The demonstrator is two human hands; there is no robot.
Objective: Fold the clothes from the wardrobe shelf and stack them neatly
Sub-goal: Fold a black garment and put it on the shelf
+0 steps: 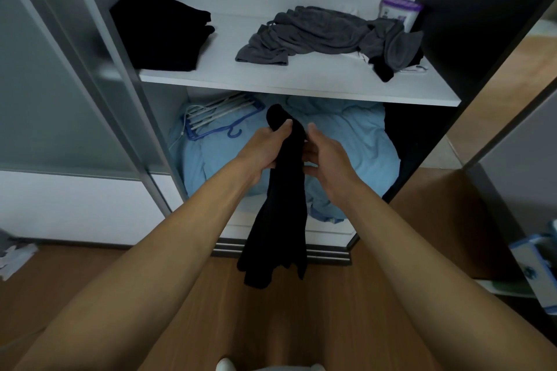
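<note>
A long black garment (277,220) hangs down in front of the wardrobe, below the white shelf (301,78). My left hand (265,147) grips its upper end, thumb on top. My right hand (325,156) holds the same cloth from the right side, fingers curled behind it. On the shelf's left lies a folded black stack (162,30). A crumpled dark grey garment (319,33) sprawls over the shelf's right half, with a small black piece (382,69) at its right end.
A white and purple container (398,12) stands at the shelf's back right. Below the shelf lie light blue bedding (346,141) and blue and white hangers (220,117). A sliding door frame (120,84) is at the left, with wooden floor (331,310) underfoot.
</note>
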